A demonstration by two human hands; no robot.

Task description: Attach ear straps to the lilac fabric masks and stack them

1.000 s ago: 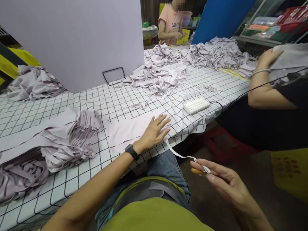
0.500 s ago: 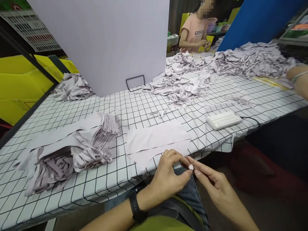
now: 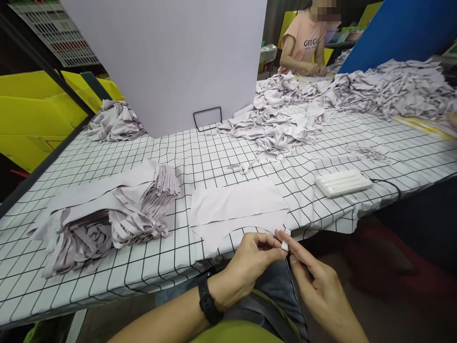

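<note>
A pale lilac fabric piece (image 3: pixel 239 202) lies flat near the front edge of the checked table, its narrow lower corner hanging toward the edge. Just off the edge, my left hand (image 3: pixel 246 262) pinches a narrow pale strap (image 3: pixel 284 246) between thumb and fingertips. My right hand (image 3: pixel 317 281) meets it from the right, fingers closed on the same strap near the fabric's right corner; the strap's far end is hidden by the fingers. To the left lies a thick stack of like fabric pieces (image 3: pixel 107 205), their straps bunched at the front.
A white power-strip-like box (image 3: pixel 342 183) with a black cable lies right. Loose fabric heaps (image 3: pixel 392 90) cover the table's back. A tall pale panel (image 3: pixel 171 62) and a blue panel (image 3: pixel 389 33) stand behind. Another person (image 3: pixel 303 43) sits across, hands on the table.
The view has shifted slightly. My fingers have moved a little along the strap, and more of it shows between them. The other person's hands have lowered to the table.
</note>
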